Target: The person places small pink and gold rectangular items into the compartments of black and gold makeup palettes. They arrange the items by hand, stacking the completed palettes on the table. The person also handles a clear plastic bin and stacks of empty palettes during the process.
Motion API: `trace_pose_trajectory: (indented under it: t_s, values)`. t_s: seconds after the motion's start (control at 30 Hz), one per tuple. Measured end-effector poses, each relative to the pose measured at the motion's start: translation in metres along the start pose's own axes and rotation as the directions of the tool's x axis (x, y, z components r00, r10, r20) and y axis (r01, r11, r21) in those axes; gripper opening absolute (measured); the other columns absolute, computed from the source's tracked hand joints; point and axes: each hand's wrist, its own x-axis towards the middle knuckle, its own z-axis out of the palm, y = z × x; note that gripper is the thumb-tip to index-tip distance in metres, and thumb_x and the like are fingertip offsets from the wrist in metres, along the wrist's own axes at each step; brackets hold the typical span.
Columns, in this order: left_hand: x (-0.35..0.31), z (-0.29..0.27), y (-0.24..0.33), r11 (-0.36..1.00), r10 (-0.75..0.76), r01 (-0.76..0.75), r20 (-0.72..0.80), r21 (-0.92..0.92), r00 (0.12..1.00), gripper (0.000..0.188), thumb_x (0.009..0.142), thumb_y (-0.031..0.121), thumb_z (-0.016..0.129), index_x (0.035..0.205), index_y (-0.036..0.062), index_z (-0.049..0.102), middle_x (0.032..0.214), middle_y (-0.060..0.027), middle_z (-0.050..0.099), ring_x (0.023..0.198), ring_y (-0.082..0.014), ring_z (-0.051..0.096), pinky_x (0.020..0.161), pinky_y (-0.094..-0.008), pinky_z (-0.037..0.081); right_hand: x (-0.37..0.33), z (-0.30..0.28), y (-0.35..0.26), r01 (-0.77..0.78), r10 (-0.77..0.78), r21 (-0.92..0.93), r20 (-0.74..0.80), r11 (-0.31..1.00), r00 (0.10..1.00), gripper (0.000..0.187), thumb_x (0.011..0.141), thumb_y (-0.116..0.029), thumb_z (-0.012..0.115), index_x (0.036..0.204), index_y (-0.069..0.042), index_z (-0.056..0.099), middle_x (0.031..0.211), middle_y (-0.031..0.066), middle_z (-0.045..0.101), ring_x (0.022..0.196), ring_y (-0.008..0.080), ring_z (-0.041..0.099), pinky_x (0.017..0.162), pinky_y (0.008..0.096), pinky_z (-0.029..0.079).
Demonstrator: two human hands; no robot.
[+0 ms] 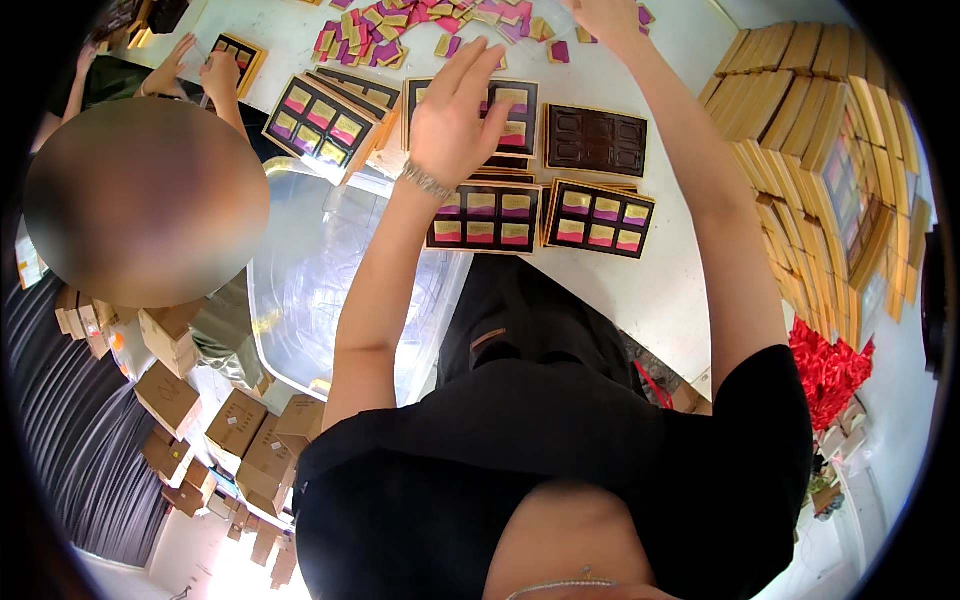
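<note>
Head view: half-filled tray (512, 112) under left hand (452, 120), fingers spread flat, holding nothing. Empty brown tray (597, 140) at 3 o'clock. Right hand (605, 18) at wrapped sweets pile (420, 25), 12 o'clock, grip unclear. Two filled trays (540, 218) nearer on desk (640, 290); filling looks partway done.

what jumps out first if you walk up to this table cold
The eye lands first on the dark trays with gold edges lying on the white table, most filled with pink, purple and gold wrapped squares, one dark tray bare. The left hand hovers open above them, while the right hand reaches to the loose pile of wrapped squares at the far edge. A tall stack of gold boxes fills the right side.
</note>
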Motion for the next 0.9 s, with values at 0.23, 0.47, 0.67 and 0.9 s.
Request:
trace_pose_trajectory:
  t_s: [0.23,0.47,0.67,0.9]
  values:
    - [-0.058,0.009,0.043,0.994,0.039,-0.026,0.114,-0.11,0.993,0.038,0.08,0.003,0.072,0.117,0.0048,0.065,0.11,-0.0125,0.069,0.1,-0.0311,0.066,0.087,-0.0355,0.053,0.014,0.019,0.019,-0.129,0.135,-0.038,0.272,0.991,0.953,0.101,0.068,-0.05,0.08,0.147,-0.009,0.034,0.151,0.0281,0.027,0.14,0.0476,0.022,0.11,0.0598,0.026]
    - [-0.168,0.025,0.069,0.833,-0.348,0.458,0.348,-0.31,0.87,0.038,0.08,0.005,0.072,0.117,0.003,0.065,0.109,-0.0152,0.069,0.099,-0.0308,0.067,0.087,-0.0348,0.053,-0.101,-0.094,0.015,0.131,-0.116,0.277,-0.069,0.952,0.991,0.088,0.07,-0.037,0.079,0.143,-0.009,0.039,0.137,0.0235,0.041,0.127,0.0422,0.04,0.102,0.0559,0.036]
    - [-0.139,0.038,0.05,0.999,0.033,-0.049,0.509,0.018,0.86,0.09,0.068,0.03,0.084,0.141,-0.0002,0.041,0.138,-0.0155,0.051,0.134,-0.0306,0.043,0.114,-0.0517,0.029,-0.312,-0.14,0.009,0.08,-0.182,0.316,0.308,0.945,0.934,0.106,0.053,-0.028,0.087,0.147,-0.016,0.038,0.136,0.0213,0.038,0.128,0.0403,0.035,0.107,0.0546,0.03]
    - [-0.126,0.068,0.026,0.978,0.016,-0.147,0.654,0.145,0.756,0.13,0.051,0.052,0.087,0.15,-0.0017,0.021,0.15,-0.0127,0.038,0.145,-0.028,0.027,0.111,-0.0701,0.012,-0.322,-0.109,0.01,0.18,-0.299,0.308,0.402,0.934,0.866,0.107,0.054,-0.027,0.086,0.148,-0.018,0.035,0.14,0.0185,0.033,0.132,0.0385,0.031,0.112,0.0627,0.021]
